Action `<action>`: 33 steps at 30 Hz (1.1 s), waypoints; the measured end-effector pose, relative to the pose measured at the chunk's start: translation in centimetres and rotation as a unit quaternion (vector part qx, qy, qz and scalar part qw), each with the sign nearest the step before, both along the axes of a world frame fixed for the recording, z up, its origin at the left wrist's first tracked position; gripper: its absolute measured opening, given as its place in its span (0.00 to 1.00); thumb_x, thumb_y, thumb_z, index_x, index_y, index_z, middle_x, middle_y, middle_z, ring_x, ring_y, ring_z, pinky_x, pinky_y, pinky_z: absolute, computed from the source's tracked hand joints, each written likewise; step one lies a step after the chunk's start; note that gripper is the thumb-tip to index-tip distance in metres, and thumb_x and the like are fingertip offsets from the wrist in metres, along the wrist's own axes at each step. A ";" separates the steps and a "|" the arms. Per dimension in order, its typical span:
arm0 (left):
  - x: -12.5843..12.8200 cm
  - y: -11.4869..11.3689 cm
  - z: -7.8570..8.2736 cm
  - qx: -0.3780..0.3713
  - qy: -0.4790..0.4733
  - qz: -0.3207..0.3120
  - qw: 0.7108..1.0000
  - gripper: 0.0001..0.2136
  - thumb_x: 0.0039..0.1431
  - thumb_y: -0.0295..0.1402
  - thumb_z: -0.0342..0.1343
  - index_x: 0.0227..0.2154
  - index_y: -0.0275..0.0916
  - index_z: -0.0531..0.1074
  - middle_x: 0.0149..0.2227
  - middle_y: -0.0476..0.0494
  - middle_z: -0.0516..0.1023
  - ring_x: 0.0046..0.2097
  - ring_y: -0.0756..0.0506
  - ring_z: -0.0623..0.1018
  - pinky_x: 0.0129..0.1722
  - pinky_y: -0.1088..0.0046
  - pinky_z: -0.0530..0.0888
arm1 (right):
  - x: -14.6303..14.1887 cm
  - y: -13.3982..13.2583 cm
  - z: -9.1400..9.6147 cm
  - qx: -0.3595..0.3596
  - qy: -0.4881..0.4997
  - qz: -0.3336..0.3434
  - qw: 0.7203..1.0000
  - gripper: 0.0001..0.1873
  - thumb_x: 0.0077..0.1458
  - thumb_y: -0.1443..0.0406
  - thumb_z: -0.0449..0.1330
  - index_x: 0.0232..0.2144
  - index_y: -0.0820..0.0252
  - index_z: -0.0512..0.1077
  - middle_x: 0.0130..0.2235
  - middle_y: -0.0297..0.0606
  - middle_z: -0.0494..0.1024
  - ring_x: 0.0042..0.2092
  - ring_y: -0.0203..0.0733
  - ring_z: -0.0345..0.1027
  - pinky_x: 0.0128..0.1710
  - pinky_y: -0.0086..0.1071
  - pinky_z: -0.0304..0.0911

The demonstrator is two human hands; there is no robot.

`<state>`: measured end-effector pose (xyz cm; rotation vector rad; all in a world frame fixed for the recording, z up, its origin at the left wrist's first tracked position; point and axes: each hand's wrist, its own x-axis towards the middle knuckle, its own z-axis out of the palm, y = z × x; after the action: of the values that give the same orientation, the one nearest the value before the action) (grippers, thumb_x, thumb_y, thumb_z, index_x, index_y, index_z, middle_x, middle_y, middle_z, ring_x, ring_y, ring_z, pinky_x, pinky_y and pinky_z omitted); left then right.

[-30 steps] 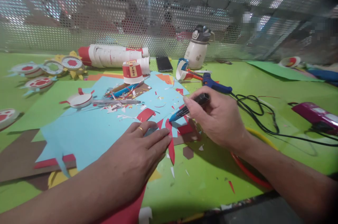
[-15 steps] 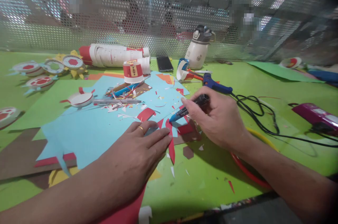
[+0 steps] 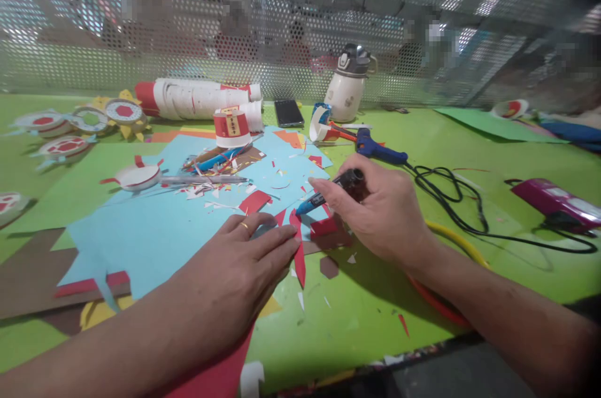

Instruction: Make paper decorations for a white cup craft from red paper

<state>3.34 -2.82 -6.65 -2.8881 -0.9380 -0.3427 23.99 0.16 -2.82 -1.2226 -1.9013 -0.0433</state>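
Note:
My right hand (image 3: pixel 382 207) is closed around a blue-and-black marker (image 3: pixel 328 190). Its tip touches, or nearly touches, the upper end of a narrow red paper strip (image 3: pixel 299 254). My left hand (image 3: pixel 253 248) lies flat with fingers stretched out, pressing the strip's left edge; a ring sits on one finger. Beneath is a light blue paper sheet (image 3: pixel 159 229) strewn with small cut scraps. A red paper piece (image 3: pixel 254 201) lies just beyond my left fingers, and a brown hexagon (image 3: pixel 329 266) is nearer the table edge. Part of a larger red sheet (image 3: pixel 220 360) shows under my left forearm.
Stacked paper cups (image 3: pixel 192 99), a phone (image 3: pixel 288 112) and a white bottle (image 3: pixel 346 88) stand along a perforated screen. A blue glue gun (image 3: pixel 378 147) trails black cable rightward near a purple device (image 3: pixel 554 201). Paper turtle shapes (image 3: pixel 66 146) lie left. A grey pen (image 3: pixel 206 179) rests mid-sheet.
The whole view has shifted slightly, so things appear a little further left. Both hands keep nearly the same position, with the marker tip still at the red strip.

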 end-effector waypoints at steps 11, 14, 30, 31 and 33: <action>-0.1 0.0 0.1 -0.008 0.006 -0.001 1.000 0.19 0.62 0.27 0.45 0.55 0.40 0.64 0.55 0.43 0.70 0.53 0.36 0.65 0.46 0.55 0.66 | 0.1 -0.2 0.4 -0.085 0.015 0.008 0.996 0.15 0.54 0.56 0.60 0.23 0.60 0.65 0.17 0.26 0.62 0.19 0.30 0.52 0.20 0.26 0.51; 0.0 0.0 0.1 -0.003 0.007 -0.004 1.000 0.18 0.62 0.27 0.45 0.55 0.39 0.65 0.56 0.43 0.69 0.54 0.36 0.65 0.45 0.55 0.66 | 0.1 -0.2 0.4 -0.101 0.013 0.008 0.995 0.14 0.54 0.57 0.59 0.24 0.59 0.64 0.18 0.27 0.64 0.19 0.30 0.53 0.20 0.26 0.50; -0.1 -0.1 0.2 -0.003 0.009 -0.002 1.000 0.17 0.63 0.28 0.44 0.54 0.39 0.65 0.56 0.46 0.69 0.54 0.35 0.65 0.45 0.54 0.67 | 0.3 -0.6 0.6 -0.029 0.023 0.025 0.999 0.21 0.52 0.54 0.61 0.18 0.58 0.59 0.17 0.25 0.56 0.20 0.29 0.48 0.20 0.27 0.48; -0.1 -0.1 0.2 -0.001 0.008 -0.001 1.000 0.18 0.63 0.28 0.44 0.55 0.39 0.65 0.56 0.45 0.69 0.54 0.35 0.65 0.45 0.54 0.67 | 0.4 -0.7 0.9 -0.020 0.038 0.018 0.999 0.21 0.52 0.54 0.61 0.18 0.58 0.60 0.17 0.25 0.57 0.20 0.30 0.49 0.20 0.28 0.48; -0.1 -0.2 0.3 0.000 0.006 0.000 1.000 0.18 0.63 0.28 0.44 0.55 0.39 0.64 0.56 0.45 0.70 0.53 0.35 0.65 0.45 0.54 0.67 | 0.7 -0.9 1.7 0.008 0.073 -0.009 0.997 0.21 0.53 0.54 0.60 0.17 0.57 0.60 0.17 0.27 0.58 0.19 0.31 0.50 0.19 0.29 0.49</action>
<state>3.23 -3.03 -6.35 -2.8869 -0.9356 -0.3243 24.72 -0.74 -1.17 -1.1994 -1.7600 0.0205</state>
